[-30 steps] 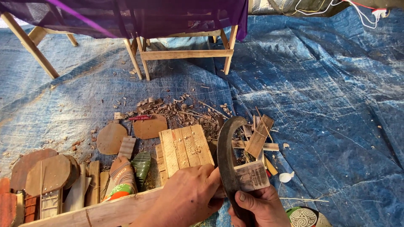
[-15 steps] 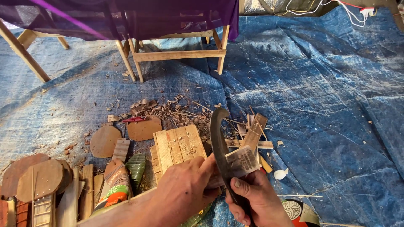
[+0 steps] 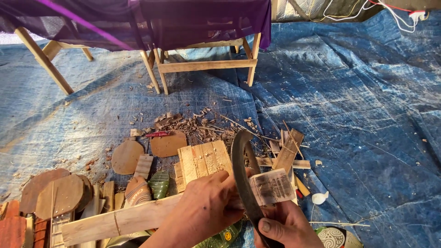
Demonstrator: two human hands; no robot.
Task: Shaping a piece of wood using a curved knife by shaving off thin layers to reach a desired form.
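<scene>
Nearest the camera, the right hand (image 3: 287, 227) wraps its grip fully around the handle of a dark curved steel blade (image 3: 242, 177), thumb pressed on the front. The left hand (image 3: 206, 209), just left of the blade, has its grip closed on a long pale wooden batten (image 3: 124, 220) whose grey, marked end (image 3: 274, 186) pokes out just right of the blade. The blade's edge appears to meet the wood near that end, so the cut goes best, by this view, with the batten held steady, the left fingers kept back from the edge, and each stroke shallow and aimed away from the body. Beyond the blade lies a small slatted wooden panel (image 3: 204, 160), then scattered wood chips (image 3: 183, 121) on the blue tarpaulin floor (image 3: 358, 119), and farthest a wooden stool frame (image 3: 204, 66).
</scene>
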